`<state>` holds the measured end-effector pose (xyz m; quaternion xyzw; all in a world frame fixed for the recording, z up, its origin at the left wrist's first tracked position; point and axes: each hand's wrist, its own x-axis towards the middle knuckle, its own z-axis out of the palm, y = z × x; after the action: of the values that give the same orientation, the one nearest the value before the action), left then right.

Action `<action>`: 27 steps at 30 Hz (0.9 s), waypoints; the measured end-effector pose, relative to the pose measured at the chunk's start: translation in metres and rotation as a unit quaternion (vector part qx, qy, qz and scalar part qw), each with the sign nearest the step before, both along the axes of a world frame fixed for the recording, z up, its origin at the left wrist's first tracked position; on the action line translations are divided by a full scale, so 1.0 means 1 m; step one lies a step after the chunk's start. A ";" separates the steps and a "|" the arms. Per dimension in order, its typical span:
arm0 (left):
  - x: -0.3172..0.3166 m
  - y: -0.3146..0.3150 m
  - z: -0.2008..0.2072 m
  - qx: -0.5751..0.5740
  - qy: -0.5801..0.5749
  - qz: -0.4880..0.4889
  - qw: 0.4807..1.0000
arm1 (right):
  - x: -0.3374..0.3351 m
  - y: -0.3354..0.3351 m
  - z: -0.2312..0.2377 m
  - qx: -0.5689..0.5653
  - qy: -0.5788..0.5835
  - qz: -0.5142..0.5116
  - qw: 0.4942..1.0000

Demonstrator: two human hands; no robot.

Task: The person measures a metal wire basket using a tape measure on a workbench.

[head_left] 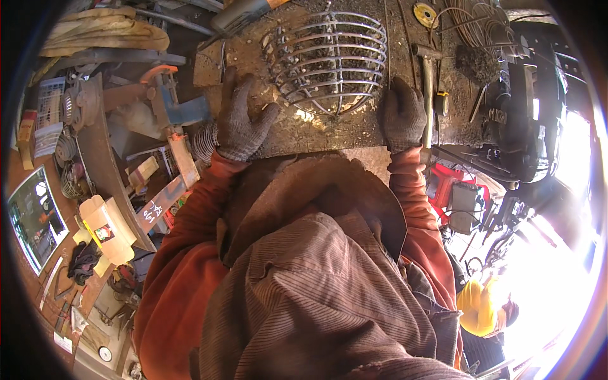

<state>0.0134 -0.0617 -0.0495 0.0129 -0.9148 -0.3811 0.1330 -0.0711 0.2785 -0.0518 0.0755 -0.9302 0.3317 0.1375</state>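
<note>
A cage-like frame of bent, shiny metal rods [340, 71] lies on the worn, dirty workbench [291, 144], between my two gloved hands. My left hand [244, 120], in a dark knit glove, rests at the frame's left side with thumb and fingers spread, holding nothing. On the other side, my right hand [404, 115] sits by the frame's lower right edge. Its fingers are bent slightly and nothing shows in them. Just right of that hand lies a hammer [429, 95], with a small yellow-and-black tape measure [441, 103] beside its handle.
An angle grinder [239, 15] lies at the bench's far left. Far right are a yellow disc [425, 14], coiled wire [478, 18] and a dark bristly brush [478, 63]. A blue clamp-like tool [183, 109] stands left. A person in yellow [478, 308] is lower right.
</note>
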 end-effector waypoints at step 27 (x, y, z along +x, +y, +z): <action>0.002 -0.001 -0.002 -0.034 -0.012 0.000 0.999 | 0.003 -0.001 -0.001 -0.014 -0.024 -0.007 1.000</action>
<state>0.0154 -0.0629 -0.0510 0.0129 -0.9289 -0.3493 0.1221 -0.0684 0.2776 -0.0533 0.0594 -0.9290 0.3454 0.1189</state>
